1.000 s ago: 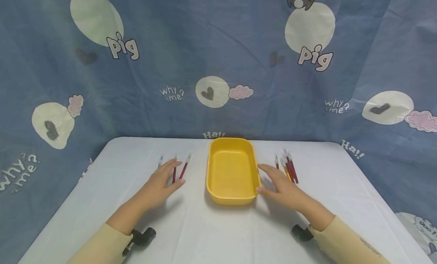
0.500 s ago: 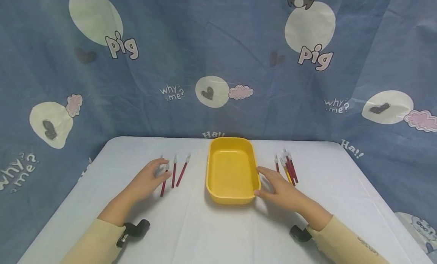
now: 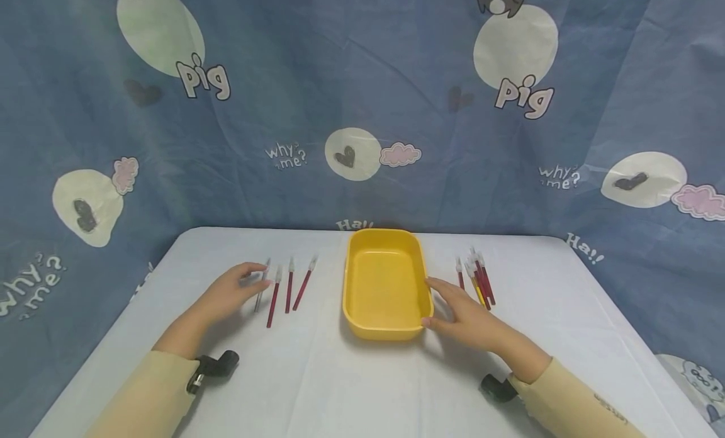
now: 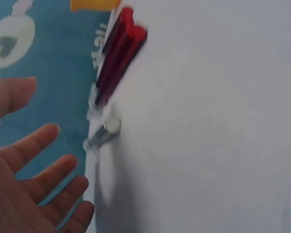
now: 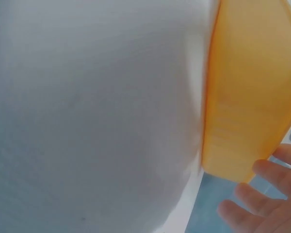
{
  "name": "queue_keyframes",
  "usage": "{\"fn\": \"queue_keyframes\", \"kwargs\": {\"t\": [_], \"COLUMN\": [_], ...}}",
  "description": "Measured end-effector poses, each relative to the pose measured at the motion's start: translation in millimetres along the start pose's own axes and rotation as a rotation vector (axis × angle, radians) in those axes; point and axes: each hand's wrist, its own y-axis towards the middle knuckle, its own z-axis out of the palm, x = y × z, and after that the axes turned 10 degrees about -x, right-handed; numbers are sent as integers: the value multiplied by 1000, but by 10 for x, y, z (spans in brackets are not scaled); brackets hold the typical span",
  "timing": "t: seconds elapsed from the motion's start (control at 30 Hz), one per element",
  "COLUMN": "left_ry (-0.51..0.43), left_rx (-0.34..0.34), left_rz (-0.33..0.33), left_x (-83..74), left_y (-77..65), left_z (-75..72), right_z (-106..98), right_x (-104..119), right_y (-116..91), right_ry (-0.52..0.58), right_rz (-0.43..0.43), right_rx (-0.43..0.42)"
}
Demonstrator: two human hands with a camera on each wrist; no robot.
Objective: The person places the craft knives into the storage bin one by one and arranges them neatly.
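Note:
My left hand [image 3: 231, 291] is low over the left side of the table, fingers spread and thumb apart, at a slim grey pen [image 3: 260, 294] with a clear cap. In the left wrist view, the grey pen [image 4: 104, 133] lies beyond the fingertips, with nothing in the palm. Just right of it are three dark red pens [image 3: 274, 304] with clear caps, roughly side by side. A yellow plastic tray [image 3: 385, 280] stands mid-table. My right hand [image 3: 467, 315] rests its fingertips and thumb at the tray's right edge, fingers loosely extended.
Right of the tray, partly behind my right hand, lies a bunch of several red pens [image 3: 485, 284] with a yellow pen [image 3: 477, 287] among them. A white cloth [image 3: 362, 387] covers the table. A blue printed curtain [image 3: 294, 192] hangs along its back edge.
My left hand has moved left, from over the red pens to the grey pen, leaving the red ones in full view. My right hand has stayed at the tray.

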Motion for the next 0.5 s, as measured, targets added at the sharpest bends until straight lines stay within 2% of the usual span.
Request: {"fn": "queue_keyframes", "kwargs": {"t": [0.27, 0.5], "left_ry": [12, 40], "left_rx": [-5, 27], "left_rz": [-9, -5], "left_x": [172, 211], "left_y": [100, 168], "left_z": [33, 43], "right_z": [-17, -32], "right_x": [4, 8], "right_y": [14, 15], "right_ry": [9, 10], "right_rz": [6, 14], "right_rx": [21, 27]}}
